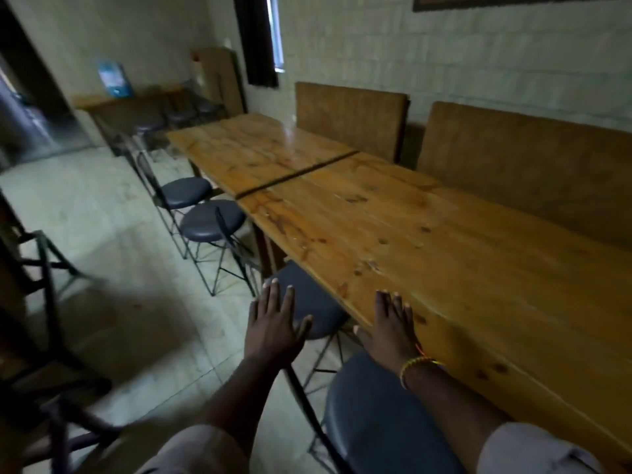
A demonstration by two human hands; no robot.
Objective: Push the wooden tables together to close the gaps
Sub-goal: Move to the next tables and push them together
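Two wooden tables stand end to end along the right wall. The near table (444, 261) runs from the bottom right towards the middle. The far table (253, 148) lies beyond it. A narrow dark gap (297, 174) separates their tops. My right hand (393, 326) lies flat on the near table's left edge, fingers together, thumb over the side. My left hand (273, 326) hovers open in the air left of the table, above a stool, holding nothing.
Round dark stools (201, 220) on wire legs line the tables' left side; one (383, 419) sits right under my arms. Wooden bench backs (352, 114) stand against the brick wall. A dark chair frame (44, 268) stands at the left. Tiled floor (102, 213) spreads in between.
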